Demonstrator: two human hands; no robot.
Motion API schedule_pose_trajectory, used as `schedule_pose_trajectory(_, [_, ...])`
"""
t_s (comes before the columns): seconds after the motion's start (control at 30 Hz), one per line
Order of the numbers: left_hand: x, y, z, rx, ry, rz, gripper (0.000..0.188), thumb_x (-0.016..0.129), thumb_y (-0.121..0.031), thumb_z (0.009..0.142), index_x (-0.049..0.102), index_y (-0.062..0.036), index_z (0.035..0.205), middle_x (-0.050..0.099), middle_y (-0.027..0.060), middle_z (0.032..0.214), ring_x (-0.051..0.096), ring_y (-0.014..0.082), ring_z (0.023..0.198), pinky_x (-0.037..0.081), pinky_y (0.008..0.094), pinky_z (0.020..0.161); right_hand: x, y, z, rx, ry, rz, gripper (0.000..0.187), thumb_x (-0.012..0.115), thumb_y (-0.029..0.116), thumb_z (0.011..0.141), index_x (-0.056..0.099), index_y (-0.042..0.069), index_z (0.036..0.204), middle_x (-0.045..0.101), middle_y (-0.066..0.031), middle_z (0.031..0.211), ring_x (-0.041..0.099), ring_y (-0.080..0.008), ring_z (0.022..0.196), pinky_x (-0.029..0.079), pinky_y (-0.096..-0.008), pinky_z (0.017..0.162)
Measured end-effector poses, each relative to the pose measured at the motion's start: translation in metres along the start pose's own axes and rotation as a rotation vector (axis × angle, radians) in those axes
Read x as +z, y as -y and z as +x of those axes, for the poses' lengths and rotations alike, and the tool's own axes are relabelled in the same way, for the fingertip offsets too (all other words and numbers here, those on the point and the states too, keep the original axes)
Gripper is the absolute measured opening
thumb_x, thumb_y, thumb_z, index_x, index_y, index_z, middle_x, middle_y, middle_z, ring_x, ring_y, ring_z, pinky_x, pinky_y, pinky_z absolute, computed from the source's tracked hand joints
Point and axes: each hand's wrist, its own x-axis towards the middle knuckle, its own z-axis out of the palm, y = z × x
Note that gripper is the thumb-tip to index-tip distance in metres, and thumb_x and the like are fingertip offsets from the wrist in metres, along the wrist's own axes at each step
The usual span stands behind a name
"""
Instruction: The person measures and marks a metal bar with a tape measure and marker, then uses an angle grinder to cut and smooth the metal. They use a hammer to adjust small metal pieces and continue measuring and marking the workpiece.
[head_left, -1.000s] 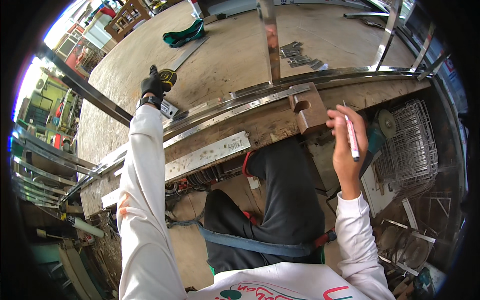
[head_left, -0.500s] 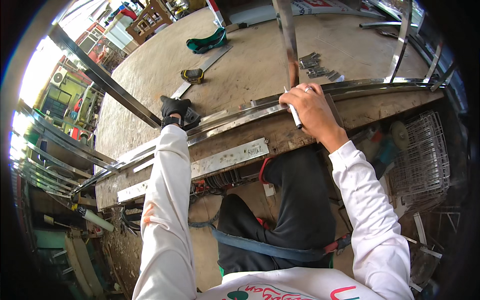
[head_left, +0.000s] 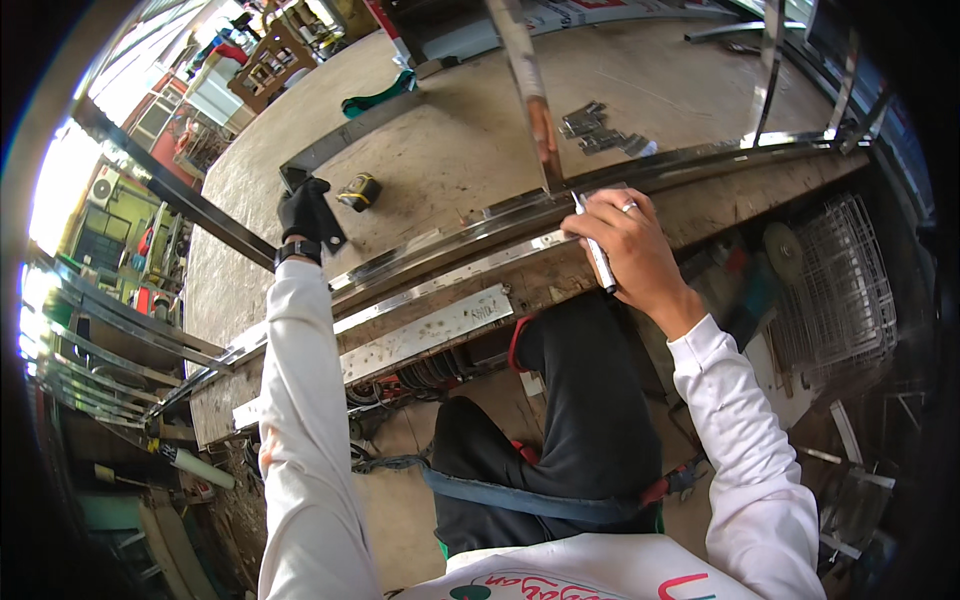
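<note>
My left hand [head_left: 308, 212], in a black glove with a watch at the wrist, is closed around the corner end of a metal square [head_left: 350, 137]. The square's long blade slants away toward the back of the table, and its dark short leg shows beside the fingers. My right hand [head_left: 625, 240] is bare, with a ring on one finger. Its fingers pinch a white marker [head_left: 597, 250] over the near rail of a shiny metal frame [head_left: 440, 262]. A yellow and black tape measure [head_left: 359, 191] lies just right of my left hand.
Upright metal bars [head_left: 530, 100] rise from the frame. Small metal pieces [head_left: 598, 130] and green goggles [head_left: 378, 97] lie on the table [head_left: 450, 160]. A drilled flat strip [head_left: 430, 333] rests along the near edge. A wire basket [head_left: 845, 275] and grinder are at the right.
My left hand has lifted the square off the frame rail and moved it left and away. The tape measure, formerly over the blade, now sits apart. My right hand still holds the marker.
</note>
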Motion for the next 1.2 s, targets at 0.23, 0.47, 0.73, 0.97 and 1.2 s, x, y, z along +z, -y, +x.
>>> schedule_pose_trajectory(0.23, [0.035,-0.107,-0.134,0.653,-0.134,0.514,0.031,0.076,-0.029,0.097,0.061,-0.0032,0.104,0.068,0.0139,0.081,0.066,0.0271,0.074,0.053,0.0426,0.072,-0.014,-0.023,-0.018,0.452,-0.576,0.372,0.021,0.066,0.005,0.095,0.071,0.005,0.115,0.074,-0.0108,0.102,0.071,-0.0253,0.096,0.055,-0.0354,0.086])
schedule_pose_trajectory(0.47, [0.082,-0.111,-0.292,0.748,-0.144,0.345,0.014,0.069,-0.008,0.097,0.061,-0.0013,0.106,0.066,0.0129,0.094,0.063,0.0244,0.079,0.053,0.0376,0.076,-0.017,-0.036,-0.026,0.948,-0.425,1.031,0.023,0.077,0.004,0.091,0.069,0.003,0.112,0.072,0.0001,0.096,0.067,-0.0074,0.087,0.052,-0.0243,0.083])
schedule_pose_trajectory(0.73, [0.079,-0.058,-0.449,0.787,-0.026,0.199,0.025,0.072,-0.001,0.089,0.048,-0.006,0.095,0.066,0.0189,0.111,0.066,0.0324,0.098,0.054,0.0437,0.084,-0.017,-0.037,-0.036,1.056,-0.531,1.181,0.025,0.077,0.0,0.087,0.069,0.004,0.111,0.07,-0.0004,0.089,0.066,-0.0093,0.081,0.054,-0.0248,0.076])
schedule_pose_trajectory(0.97, [0.094,-0.08,-0.436,0.83,0.111,0.28,0.037,0.077,-0.001,0.073,0.046,-0.0057,0.091,0.066,0.0243,0.117,0.064,0.0437,0.104,0.052,0.0505,0.091,-0.021,-0.035,-0.045,1.127,-0.567,1.244,0.026,0.079,0.004,0.087,0.068,0.006,0.11,0.072,-0.002,0.091,0.068,-0.0104,0.078,0.056,-0.0261,0.072])
schedule_pose_trajectory(1.2, [0.078,-0.063,-0.499,0.562,0.263,-0.283,0.022,0.072,0.0,0.092,0.061,0.0016,0.111,0.066,0.0174,0.107,0.068,0.0281,0.096,0.057,0.0384,0.08,-0.014,-0.037,-0.04,1.107,-0.635,1.253,0.024,0.08,0.004,0.087,0.066,0.007,0.106,0.072,-0.0025,0.088,0.068,-0.0102,0.075,0.056,-0.0257,0.069])
